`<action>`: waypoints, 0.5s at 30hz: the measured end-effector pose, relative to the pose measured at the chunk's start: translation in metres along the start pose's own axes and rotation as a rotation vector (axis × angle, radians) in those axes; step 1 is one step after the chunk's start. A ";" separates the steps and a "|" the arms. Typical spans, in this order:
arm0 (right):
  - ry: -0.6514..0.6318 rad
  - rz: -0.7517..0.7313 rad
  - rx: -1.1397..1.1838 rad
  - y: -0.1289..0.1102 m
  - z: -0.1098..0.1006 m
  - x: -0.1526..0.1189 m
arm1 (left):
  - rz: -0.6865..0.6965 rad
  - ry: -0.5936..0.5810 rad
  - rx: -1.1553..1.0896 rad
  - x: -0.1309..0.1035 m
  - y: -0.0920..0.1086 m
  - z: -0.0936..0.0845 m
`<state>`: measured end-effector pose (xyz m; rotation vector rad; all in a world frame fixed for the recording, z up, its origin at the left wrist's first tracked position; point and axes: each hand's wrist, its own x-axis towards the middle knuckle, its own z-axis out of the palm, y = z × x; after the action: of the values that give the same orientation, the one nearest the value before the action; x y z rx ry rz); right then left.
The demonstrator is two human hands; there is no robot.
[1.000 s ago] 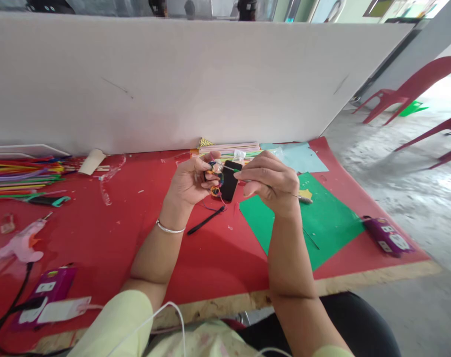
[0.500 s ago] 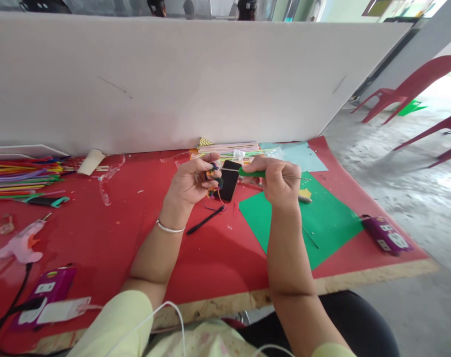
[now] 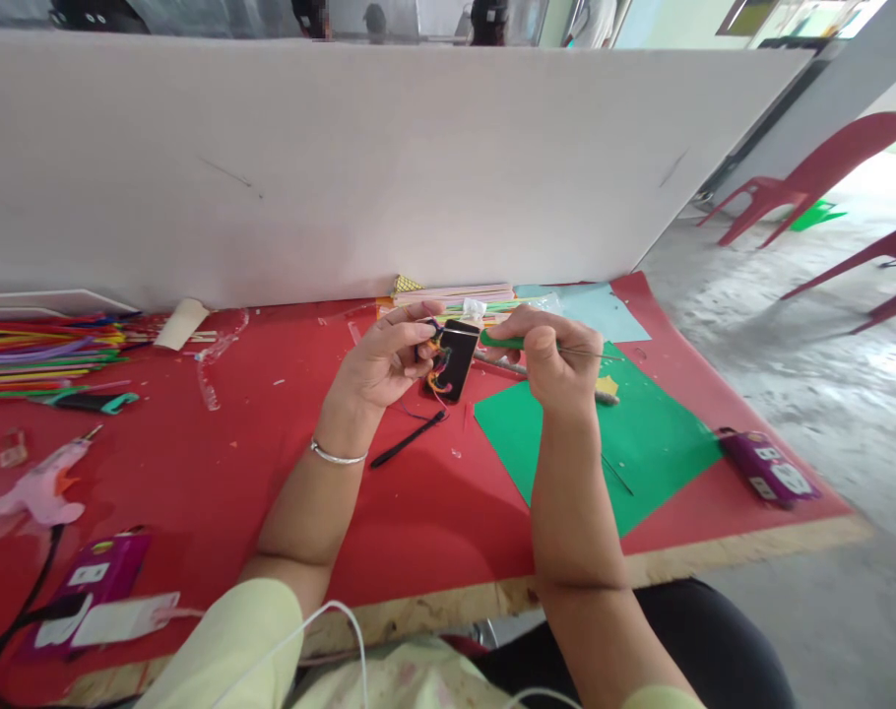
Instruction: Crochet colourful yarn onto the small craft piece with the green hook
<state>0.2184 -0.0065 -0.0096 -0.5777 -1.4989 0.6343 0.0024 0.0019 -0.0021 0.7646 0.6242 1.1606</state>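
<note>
Between the thumb and fingers of my left hand (image 3: 381,359) is a small multicoloured crochet piece (image 3: 437,366), with orange and dark yarn showing. My right hand (image 3: 558,359) is wrapped round the green handle of a crochet hook (image 3: 501,341). The hook's thin metal shaft points left and reaches the crochet piece at my left fingertips. A thin rod sticks out to the right behind my right hand. Just beyond the crochet piece lies a black phone (image 3: 459,364), partly covered by it. Whether the hook's tip sits inside a stitch is too small to tell.
On the red table (image 3: 418,512) lie a black pen-like stick (image 3: 408,439), a green sheet (image 3: 662,443) and a purple case (image 3: 769,468). To the left are pipe cleaners (image 3: 41,354), a pink glue gun (image 3: 45,483) and a power strip (image 3: 108,576). A white board (image 3: 389,167) stands behind.
The crochet piece has turned slightly and hangs looser, with more of the phone showing behind it. My right hand has shifted a little to the right with the hook.
</note>
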 end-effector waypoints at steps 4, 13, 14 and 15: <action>-0.079 -0.085 -0.080 -0.003 -0.004 0.002 | 0.087 0.063 0.043 0.001 -0.002 0.001; 0.009 0.059 0.035 0.011 0.007 0.000 | 0.210 0.086 0.033 0.001 -0.005 0.004; 0.033 0.091 0.083 0.014 0.010 0.000 | 0.210 0.081 0.021 0.000 -0.005 0.006; 0.056 0.122 0.134 0.017 0.014 0.000 | 0.213 0.077 0.011 -0.001 -0.005 0.007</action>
<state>0.2038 0.0050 -0.0213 -0.5819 -1.3649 0.8002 0.0104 -0.0014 -0.0023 0.8132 0.6244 1.3877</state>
